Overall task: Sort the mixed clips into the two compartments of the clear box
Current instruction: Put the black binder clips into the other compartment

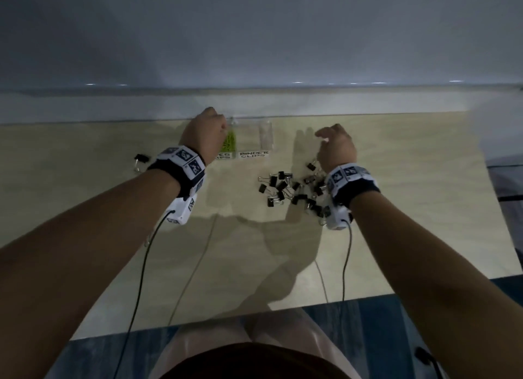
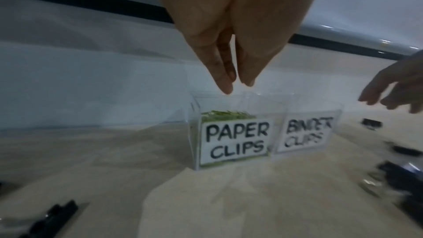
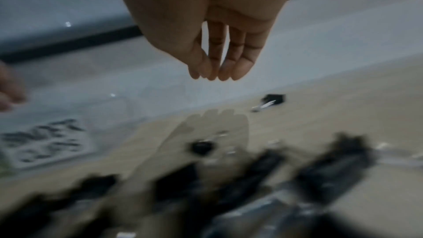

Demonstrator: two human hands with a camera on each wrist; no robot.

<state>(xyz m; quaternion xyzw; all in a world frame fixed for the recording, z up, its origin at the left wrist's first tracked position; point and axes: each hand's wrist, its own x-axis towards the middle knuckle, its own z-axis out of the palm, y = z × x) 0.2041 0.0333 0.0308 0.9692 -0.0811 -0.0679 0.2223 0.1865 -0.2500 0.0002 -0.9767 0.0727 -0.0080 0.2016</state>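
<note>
A clear box (image 2: 263,129) with two labelled compartments is seen at 12 o'clock on the desk (image 1: 113,208). The left hand (image 1: 205,133) is held above its paper-clip side, fingers (image 2: 225,82) pressed together with nothing visibly held. The right hand (image 1: 336,148), fingers relaxed and empty, is held over black binder clips (image 1: 285,187) at 2 o'clock. Green paper clips (image 2: 226,115) already fill the left compartment. One stray clip (image 1: 141,158) at 10 o'clock could be overlooked; springy clips could be fumbled.

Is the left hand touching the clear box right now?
Apart. The left wrist view shows the left hand with its fingertips just above the clear box rim, background showing between them.
</note>
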